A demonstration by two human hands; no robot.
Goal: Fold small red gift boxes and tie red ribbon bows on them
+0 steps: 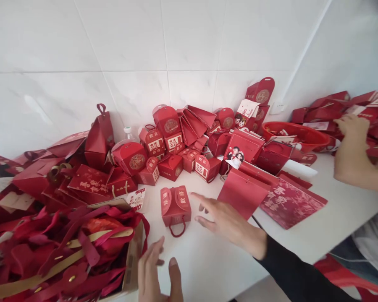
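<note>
A small closed red gift box (176,204) with gold characters stands on the white table (204,260), its twisted cord handle lying toward me. Just right of the box, my right hand (228,220) hovers with fingers spread, holding nothing; its fingertips are close to the box's side, with a small gap. My left hand (159,277) is below the box at the bottom edge, fingers apart and nothing in them. It is beside the cardboard carton (132,260) filled with red straps and ribbons.
Many red boxes (171,165) are heaped along the tiled wall. Flat red bags (292,201) lie at the right, before a red basin (315,136). Another person's arm (349,167) reaches into a red pile at the far right. Red bags (91,180) crowd the left.
</note>
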